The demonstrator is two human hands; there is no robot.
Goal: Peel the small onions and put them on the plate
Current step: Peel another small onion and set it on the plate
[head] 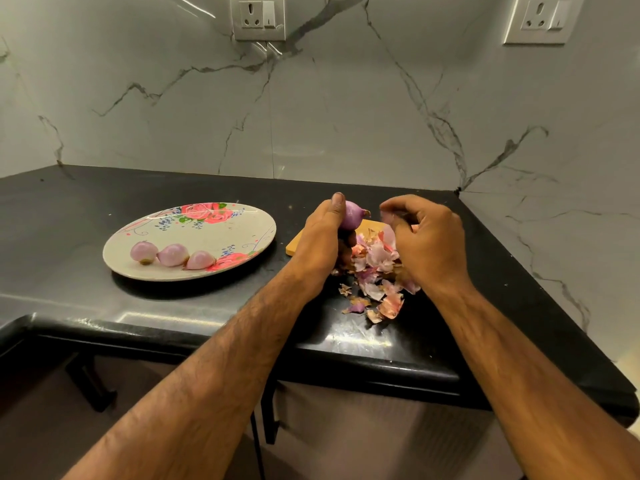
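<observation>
Peeling in hand. Small purple-skinned onion (353, 214) is gripped by the left hand (320, 233), right of the flowered oval plate (116, 242). Right hand (427, 237) is curled beside it; grip contents cannot be told. Next, remaining skin probably needs pinching off.

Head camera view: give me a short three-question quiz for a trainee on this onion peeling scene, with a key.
1. True or false: the white oval floral plate holds three peeled pink small onions.
2. What does the left hand grip? A: a purple small onion. B: a knife. C: a spoon.
3. Fill the gap: seen by the person, the pile of pink papery onion skins lies to the ___ of the plate.

Key: 1 true. 2 A. 3 right.
</observation>
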